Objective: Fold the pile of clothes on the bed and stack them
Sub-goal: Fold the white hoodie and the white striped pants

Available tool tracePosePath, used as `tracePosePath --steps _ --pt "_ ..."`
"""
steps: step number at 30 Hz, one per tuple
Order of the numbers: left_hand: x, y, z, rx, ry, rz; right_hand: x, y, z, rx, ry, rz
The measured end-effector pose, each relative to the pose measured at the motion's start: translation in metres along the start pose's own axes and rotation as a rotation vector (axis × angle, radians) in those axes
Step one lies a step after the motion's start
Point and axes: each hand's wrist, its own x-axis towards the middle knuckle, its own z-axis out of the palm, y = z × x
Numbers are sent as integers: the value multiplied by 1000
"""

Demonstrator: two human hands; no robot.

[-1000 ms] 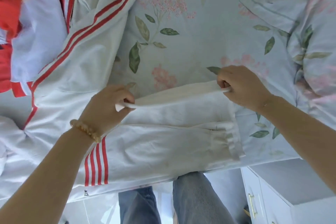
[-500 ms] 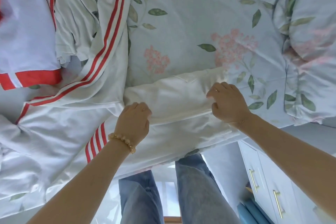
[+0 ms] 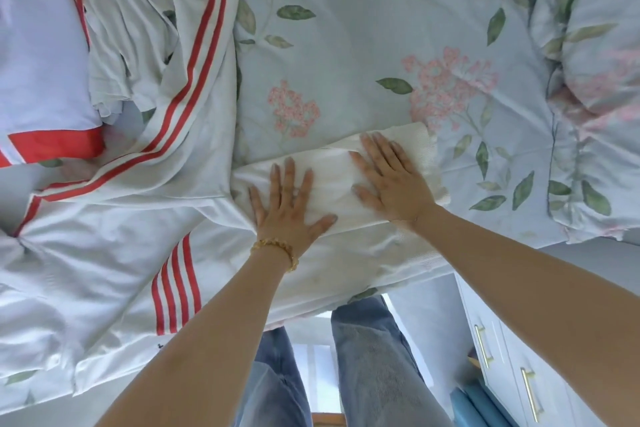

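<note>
Both hands flat on the folded sleeve [image 3: 332,184], fingers spread and straight, gripping nothing. Left hand [image 3: 287,208] sits at the sleeve's 8 o'clock end, right hand [image 3: 391,184] toward its 2 o'clock end, so the two palms cover most of the fold between them. My read: pressing the fold down so the crease sets and the fabric doesn't spring back open.

The sleeve belongs to the white jacket with red stripes [image 3: 145,218], spread along the near edge of the bed [image 3: 346,55], body of the garment running off to 9 o'clock. Sleeve is doubled back over the jacket's lower part, which makes sense as the first step in squaring it up. Rest of the jacket looks unfolded, so the task is early.

More clothes [image 3: 45,62] bunched at 10 o'clock: something pale with a red band, and a crumpled white piece beside it. No finished stack visible.

Hard to tell:
- How many layers sit under the palms; hands cover the middle of the fold.
- Jacket's far left side and collar are cut by the frame edge.
- The pile at 10 o'clock is cropped, so item count is unknown.
- Whether the quilt [image 3: 595,80] at 3 o'clock hides any clothing.
</note>
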Motion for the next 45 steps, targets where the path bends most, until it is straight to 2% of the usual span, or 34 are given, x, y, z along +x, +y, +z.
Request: tracePosePath --steps 3,5,7,9,12,14,17,20,24,27,29,30,33,36,38,41,43,45 --pt "-2 -4 -15 -62 -79 58 5 -15 -14 279 39 114" --pt "-8 -18 -35 -278 -111 137 9 -33 -33 511 149 214" --pt "-26 -42 -58 -612 -23 106 16 -61 -49 631 265 277" --pt "-48 -75 -79 -753 140 65 32 -98 -63 819 234 347" --pt "-74 -138 -99 -677 368 15 82 -155 -82 1263 69 571" --pt "-83 -188 -107 -590 449 -72 125 -184 -89 1409 12 720" --pt "-94 -267 -110 -459 462 -212 176 -214 -94 1503 84 920" --pt "-94 -336 -112 -431 338 -319 203 -230 -97 1588 145 1076" --pt "-82 -390 -107 -387 71 -352 183 -257 -107 1539 291 998" --pt "-75 -412 -108 -452 45 -299 119 -280 -106 1766 371 819" --pt "-72 -420 -110 -524 14 -245 67 -295 -97 1960 313 648" --pt "-71 -422 -110 -515 4 -214 43 -301 -89 1982 253 619" --pt "-71 -427 -107 -494 -2 -147 -9 -317 -56 1705 46 792" --pt "-73 -435 -104 -613 36 -108 -31 -324 -24 1452 -192 966" --pt "-78 -442 -104 -668 39 -79 -30 -325 -14 1378 -243 1018" --pt "-85 -442 -107 -607 60 0 -20 -322 -16 1136 -135 1105" --pt "-86 -434 -110 -381 64 43 -15 -319 -27 961 70 1122" --pt "-88 -418 -112 -86 76 75 -7 -310 -40 824 280 1030"
